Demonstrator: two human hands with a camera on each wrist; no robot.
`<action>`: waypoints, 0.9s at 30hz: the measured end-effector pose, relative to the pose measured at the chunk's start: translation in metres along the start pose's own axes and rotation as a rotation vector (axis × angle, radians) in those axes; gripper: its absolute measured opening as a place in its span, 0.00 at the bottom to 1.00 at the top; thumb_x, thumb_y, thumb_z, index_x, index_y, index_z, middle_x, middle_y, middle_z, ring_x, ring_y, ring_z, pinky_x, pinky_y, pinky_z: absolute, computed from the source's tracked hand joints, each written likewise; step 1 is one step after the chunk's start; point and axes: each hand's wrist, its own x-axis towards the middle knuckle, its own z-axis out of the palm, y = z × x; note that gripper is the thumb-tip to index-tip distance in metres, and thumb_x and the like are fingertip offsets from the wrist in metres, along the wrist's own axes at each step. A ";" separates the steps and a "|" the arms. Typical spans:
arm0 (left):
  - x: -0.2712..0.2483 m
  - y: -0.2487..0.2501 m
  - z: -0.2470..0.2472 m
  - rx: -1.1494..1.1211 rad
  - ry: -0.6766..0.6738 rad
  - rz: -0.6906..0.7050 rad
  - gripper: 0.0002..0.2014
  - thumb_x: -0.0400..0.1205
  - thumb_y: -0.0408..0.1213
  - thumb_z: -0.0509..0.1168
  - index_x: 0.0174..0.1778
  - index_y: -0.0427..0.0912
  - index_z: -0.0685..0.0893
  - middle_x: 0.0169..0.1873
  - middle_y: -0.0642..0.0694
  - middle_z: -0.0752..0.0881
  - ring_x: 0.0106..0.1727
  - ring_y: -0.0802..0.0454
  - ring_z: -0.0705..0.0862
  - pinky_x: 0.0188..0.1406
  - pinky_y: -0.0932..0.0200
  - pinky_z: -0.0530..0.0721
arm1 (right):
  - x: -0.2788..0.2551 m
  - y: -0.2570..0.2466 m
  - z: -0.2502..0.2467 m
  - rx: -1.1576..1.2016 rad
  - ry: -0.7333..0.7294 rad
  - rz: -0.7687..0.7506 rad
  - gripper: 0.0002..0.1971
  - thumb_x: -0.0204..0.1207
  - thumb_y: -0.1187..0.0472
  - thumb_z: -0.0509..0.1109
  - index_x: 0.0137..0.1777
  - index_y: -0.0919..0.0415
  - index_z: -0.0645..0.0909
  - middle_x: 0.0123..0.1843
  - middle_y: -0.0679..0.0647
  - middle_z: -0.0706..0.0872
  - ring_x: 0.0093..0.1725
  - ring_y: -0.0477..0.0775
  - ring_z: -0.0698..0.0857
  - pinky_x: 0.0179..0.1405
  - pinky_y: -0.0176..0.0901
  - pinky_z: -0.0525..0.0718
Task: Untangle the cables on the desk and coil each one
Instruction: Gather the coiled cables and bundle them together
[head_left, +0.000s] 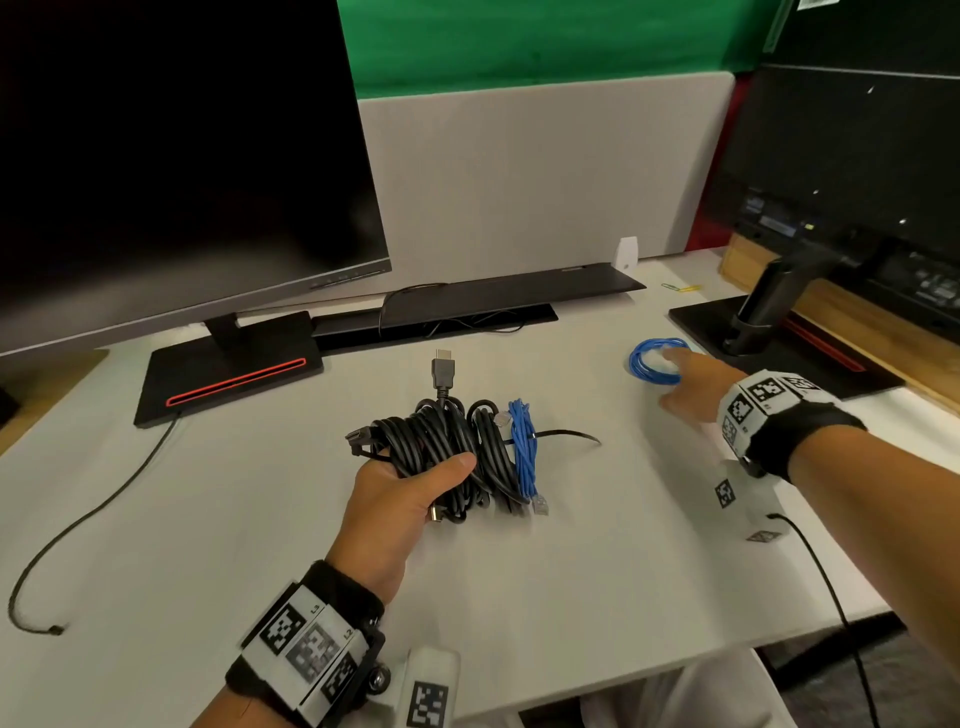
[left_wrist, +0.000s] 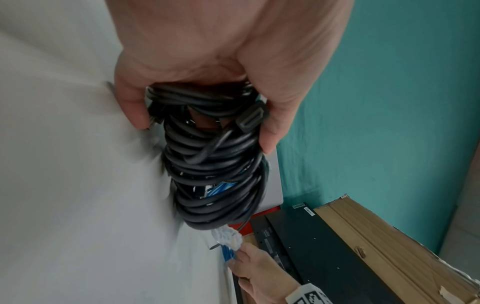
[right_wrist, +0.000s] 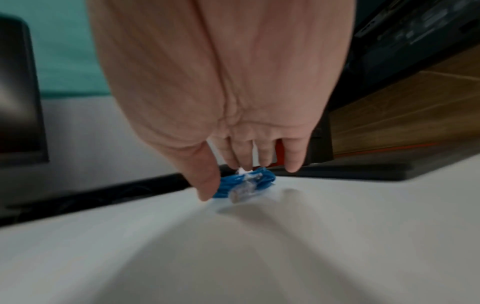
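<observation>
A thick bundle of black cables (head_left: 441, 441) lies mid-desk, and my left hand (head_left: 421, 462) grips it, thumb over the top and fingers underneath. One HDMI plug (head_left: 443, 371) sticks out at the far side. Against the bundle's right side lies a folded blue network cable (head_left: 524, 452) bound by a black zip tie. The left wrist view shows the same grip (left_wrist: 202, 131) round the black loops (left_wrist: 215, 185). Far right, a small blue coil (head_left: 641, 364) rests on the desk. My right hand (head_left: 670, 379) touches it with straight fingers, thumb apart; the right wrist view shows these fingers (right_wrist: 244, 162) over the coil (right_wrist: 265, 176).
A large dark monitor (head_left: 182, 156) and its base (head_left: 228, 379) fill the back left. A thin black cable (head_left: 93, 514) trails over the left of the white desk (head_left: 597, 571). A second monitor stand (head_left: 769, 301) and a cardboard box (head_left: 857, 322) stand right behind the coil.
</observation>
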 end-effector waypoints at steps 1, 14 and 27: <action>0.000 0.000 0.000 -0.002 -0.001 0.000 0.12 0.76 0.31 0.76 0.56 0.36 0.89 0.46 0.39 0.93 0.42 0.50 0.93 0.32 0.65 0.86 | 0.004 0.000 0.003 -0.044 -0.026 -0.010 0.37 0.81 0.59 0.70 0.86 0.55 0.55 0.78 0.61 0.75 0.71 0.62 0.80 0.63 0.48 0.77; 0.001 -0.001 -0.002 0.024 -0.018 0.014 0.11 0.77 0.33 0.76 0.55 0.38 0.90 0.46 0.42 0.94 0.46 0.49 0.93 0.35 0.67 0.86 | -0.025 -0.027 0.013 0.506 0.052 -0.050 0.12 0.79 0.62 0.70 0.57 0.57 0.71 0.45 0.60 0.86 0.31 0.59 0.87 0.25 0.40 0.82; -0.001 0.002 -0.002 0.038 -0.017 0.015 0.09 0.78 0.33 0.75 0.53 0.39 0.90 0.44 0.42 0.94 0.42 0.51 0.93 0.31 0.67 0.86 | -0.081 -0.055 0.030 0.706 -0.302 -0.406 0.15 0.75 0.80 0.67 0.54 0.63 0.71 0.44 0.55 0.90 0.31 0.50 0.81 0.30 0.40 0.81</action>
